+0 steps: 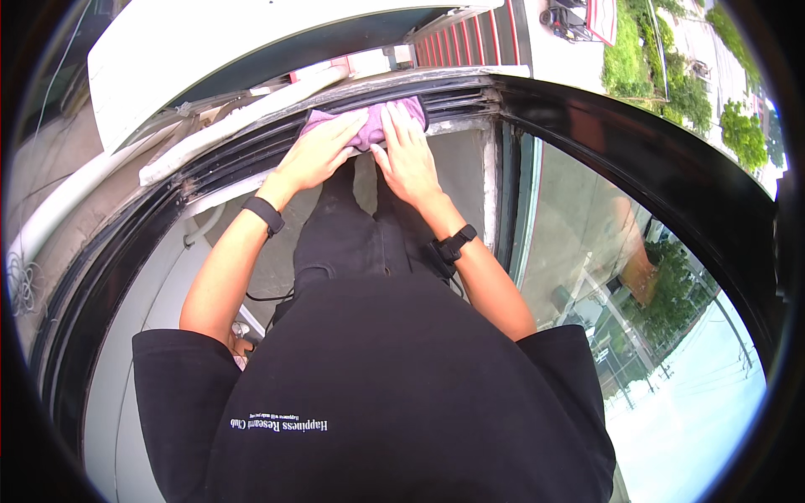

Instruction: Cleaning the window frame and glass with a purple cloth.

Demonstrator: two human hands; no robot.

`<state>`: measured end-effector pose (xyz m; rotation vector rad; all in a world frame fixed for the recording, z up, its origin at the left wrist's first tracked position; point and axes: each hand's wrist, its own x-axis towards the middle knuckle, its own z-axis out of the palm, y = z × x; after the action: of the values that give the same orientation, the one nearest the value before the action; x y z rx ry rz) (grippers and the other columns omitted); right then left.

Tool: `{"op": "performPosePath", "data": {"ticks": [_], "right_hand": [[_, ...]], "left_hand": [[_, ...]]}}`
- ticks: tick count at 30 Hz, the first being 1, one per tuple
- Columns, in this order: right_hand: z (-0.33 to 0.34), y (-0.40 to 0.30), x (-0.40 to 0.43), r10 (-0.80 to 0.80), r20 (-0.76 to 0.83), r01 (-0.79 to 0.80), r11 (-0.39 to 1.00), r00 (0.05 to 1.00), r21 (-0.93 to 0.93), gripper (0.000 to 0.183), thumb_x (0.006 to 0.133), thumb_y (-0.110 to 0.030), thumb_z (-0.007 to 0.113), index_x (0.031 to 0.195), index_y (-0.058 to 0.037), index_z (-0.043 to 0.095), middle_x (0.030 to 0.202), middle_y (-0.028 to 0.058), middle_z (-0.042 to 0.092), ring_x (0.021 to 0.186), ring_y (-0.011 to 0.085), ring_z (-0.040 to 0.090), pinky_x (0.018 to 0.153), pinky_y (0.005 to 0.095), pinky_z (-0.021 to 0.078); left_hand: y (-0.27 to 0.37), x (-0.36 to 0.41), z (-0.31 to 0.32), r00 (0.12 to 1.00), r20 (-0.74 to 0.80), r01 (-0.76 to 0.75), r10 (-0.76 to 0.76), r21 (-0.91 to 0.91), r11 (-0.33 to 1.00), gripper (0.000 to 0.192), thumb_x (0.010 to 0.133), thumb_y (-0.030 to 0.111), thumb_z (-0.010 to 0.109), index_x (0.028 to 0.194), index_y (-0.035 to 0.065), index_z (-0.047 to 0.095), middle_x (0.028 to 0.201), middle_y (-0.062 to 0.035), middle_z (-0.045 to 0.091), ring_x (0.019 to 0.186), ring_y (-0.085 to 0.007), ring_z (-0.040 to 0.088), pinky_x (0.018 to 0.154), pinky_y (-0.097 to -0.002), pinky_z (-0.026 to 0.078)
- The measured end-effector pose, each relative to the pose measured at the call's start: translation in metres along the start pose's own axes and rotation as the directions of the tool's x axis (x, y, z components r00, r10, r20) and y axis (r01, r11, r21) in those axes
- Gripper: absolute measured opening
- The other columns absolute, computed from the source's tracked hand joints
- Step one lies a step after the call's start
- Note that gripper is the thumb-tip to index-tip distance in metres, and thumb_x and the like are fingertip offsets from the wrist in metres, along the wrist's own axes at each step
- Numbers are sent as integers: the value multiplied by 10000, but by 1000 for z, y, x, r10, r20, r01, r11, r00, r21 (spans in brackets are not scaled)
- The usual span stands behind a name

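Note:
A purple cloth with dark edging [365, 131] lies over the black tracks of a window sill [251, 157]. On the cloth's left part rests my left hand [322, 149], palm down, with its fingers pointing to the upper right. My right hand [404, 148] presses flat on the right part, its fingers nearly together and pointing away from me. The two thumbs are near each other at the cloth's near edge. Each wrist wears a black band. What lies under the palms is hidden.
A sliding glass pane [566, 207] with reflections stands at the right inside a black frame [629, 132]. Beyond the sill are a white pipe [82, 176], a large white housing [220, 38] and red-edged stairs [468, 41]. A dark cable [270, 297] hangs beside my legs.

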<state>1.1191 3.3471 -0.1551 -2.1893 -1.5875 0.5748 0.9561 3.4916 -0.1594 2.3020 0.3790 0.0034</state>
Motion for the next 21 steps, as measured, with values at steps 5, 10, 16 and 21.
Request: {"op": "performPosePath", "data": {"ticks": [5, 10, 16, 21], "right_hand": [[-25, 33, 8, -183, 170, 187, 982, 968, -8, 596, 992, -312, 531, 1487, -22, 368, 1506, 150, 410, 1407, 288, 370, 1184, 420, 273], [-38, 46, 20, -244, 204, 241, 970, 948, 37, 562, 1001, -298, 516, 1480, -34, 384, 1468, 150, 449, 1387, 290, 392, 1181, 423, 270], [-31, 50, 22, -276, 216, 269, 961, 936, 62, 580, 999, -330, 509, 1477, -28, 377, 1485, 131, 428, 1402, 278, 373, 1197, 425, 239], [-28, 57, 19, -285, 245, 282, 958, 927, 47, 617, 986, -348, 525, 1487, -31, 357, 1507, 133, 394, 1431, 283, 322, 1205, 431, 214]], "left_hand": [[1, 5, -6, 995, 98, -18, 12, 56, 998, 568, 935, 85, 572, 1476, 40, 405, 1487, -180, 446, 1356, -330, 454, 1129, -418, 383], [-1, 11, -9, 987, 153, -54, 39, 94, 994, 594, 919, 52, 563, 1487, 53, 389, 1486, -172, 449, 1333, -333, 477, 1110, -409, 408], [-7, 9, -9, 978, 210, -23, -2, 116, 993, 634, 890, 30, 570, 1495, 99, 392, 1509, -137, 434, 1324, -316, 492, 1095, -401, 435], [-9, 11, -4, 980, 198, -60, 32, 135, 989, 638, 887, 21, 563, 1495, 125, 401, 1502, -125, 443, 1320, -314, 494, 1079, -400, 453]]}}
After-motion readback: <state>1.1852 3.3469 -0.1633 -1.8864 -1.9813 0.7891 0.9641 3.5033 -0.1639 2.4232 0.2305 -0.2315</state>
